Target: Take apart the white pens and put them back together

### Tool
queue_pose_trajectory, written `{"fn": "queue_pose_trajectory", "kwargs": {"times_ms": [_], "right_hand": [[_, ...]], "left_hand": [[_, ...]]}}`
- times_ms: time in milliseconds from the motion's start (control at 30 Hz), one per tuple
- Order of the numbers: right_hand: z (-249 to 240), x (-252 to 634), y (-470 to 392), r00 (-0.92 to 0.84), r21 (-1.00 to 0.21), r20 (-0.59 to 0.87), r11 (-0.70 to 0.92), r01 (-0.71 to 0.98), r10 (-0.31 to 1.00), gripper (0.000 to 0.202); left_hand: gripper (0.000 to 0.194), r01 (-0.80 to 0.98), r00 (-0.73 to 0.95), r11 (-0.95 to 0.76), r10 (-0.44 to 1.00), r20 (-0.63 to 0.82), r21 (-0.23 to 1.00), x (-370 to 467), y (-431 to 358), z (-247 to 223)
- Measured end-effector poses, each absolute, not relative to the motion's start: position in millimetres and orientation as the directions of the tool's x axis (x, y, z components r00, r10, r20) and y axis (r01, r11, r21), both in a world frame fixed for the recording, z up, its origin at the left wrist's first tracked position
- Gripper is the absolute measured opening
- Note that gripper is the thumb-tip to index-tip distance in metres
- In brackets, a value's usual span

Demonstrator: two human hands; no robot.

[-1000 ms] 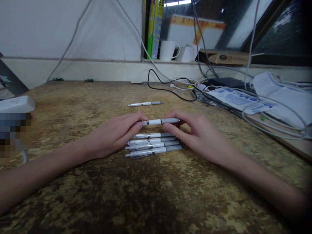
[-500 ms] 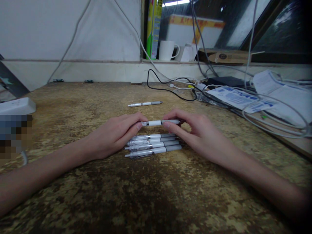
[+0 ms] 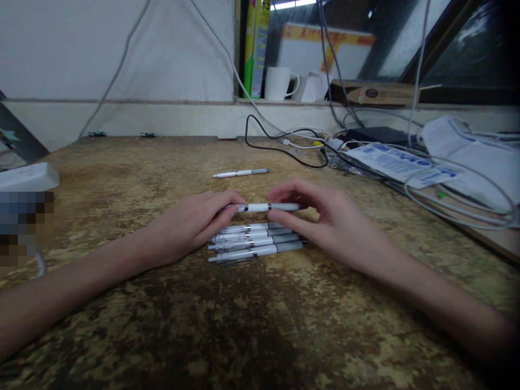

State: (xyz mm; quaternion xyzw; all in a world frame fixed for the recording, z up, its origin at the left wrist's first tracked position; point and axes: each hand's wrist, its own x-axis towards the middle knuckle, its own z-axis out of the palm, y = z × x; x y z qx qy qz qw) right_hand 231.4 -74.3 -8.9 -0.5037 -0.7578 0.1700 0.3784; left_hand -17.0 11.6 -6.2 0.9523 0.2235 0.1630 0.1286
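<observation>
Between my hands lies a white and grey pen [image 3: 258, 207], pointing left to right. My left hand [image 3: 190, 222] pinches its clear left end between thumb and fingers. My right hand [image 3: 325, 214] is spread around the grey right end, thumb and fingers apart, with a gap on both sides of the pen. Just below it, several similar pens [image 3: 260, 251] lie side by side in a row, roughly parallel. One more pen [image 3: 241, 173] rests alone farther back on the worn wooden table [image 3: 244, 330].
A black cable [image 3: 280, 155] and other cords tangle at the back right, beside papers [image 3: 406, 165] and a coiled white cable. A white mug [image 3: 278, 84] stands on the window sill. At the left edge is a white power strip [image 3: 30, 177].
My right hand's thumb and fingers have parted from the pen. The pen has shifted slightly toward me, its left end still in my left hand.
</observation>
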Motion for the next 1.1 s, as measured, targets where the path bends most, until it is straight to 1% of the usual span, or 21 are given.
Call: {"fn": "queue_pose_trajectory", "kwargs": {"times_ms": [100,200,267,400,533,700,933,1100], "right_hand": [[-9.4,231.3,-74.6,-0.200,-0.677,0.358,0.401,0.617,0.912,0.025],[-8.6,231.0,-74.5,-0.203,-0.664,0.413,0.446,0.600,0.888,0.021],[-8.0,230.5,-74.7,-0.194,-0.659,0.426,0.450,0.602,0.884,0.022],[-8.0,229.7,-75.3,-0.176,-0.685,0.376,0.401,0.608,0.910,0.025],[-8.4,228.3,-75.1,-0.170,-0.666,0.439,0.447,0.598,0.882,0.020],[-8.8,228.1,-74.4,-0.161,-0.692,0.405,0.417,0.590,0.900,0.021],[-9.3,230.6,-72.4,-0.132,-0.686,0.455,0.441,0.578,0.881,0.012],[-8.1,230.3,-72.6,-0.129,-0.684,0.466,0.449,0.575,0.875,0.008]], "left_hand": [[0.026,0.380,0.848,-0.869,0.464,0.256,0.315,-17.0,11.7,-6.3],[0.027,0.381,0.848,-0.868,0.465,0.255,0.317,-16.6,11.3,-5.8],[0.028,0.380,0.848,-0.869,0.464,0.254,0.318,-16.4,11.0,-5.6],[0.029,0.374,0.853,-0.871,0.458,0.249,0.319,-16.6,10.8,-6.2],[0.029,0.378,0.851,-0.867,0.464,0.247,0.324,-16.8,10.6,-6.1],[0.031,0.377,0.861,-0.865,0.459,0.219,0.331,-16.8,9.5,-4.5],[0.034,0.382,0.862,-0.867,0.459,0.215,0.319,-18.5,11.2,-5.8],[0.032,0.365,0.869,-0.869,0.447,0.211,0.334,-17.8,11.7,-4.6]]}}
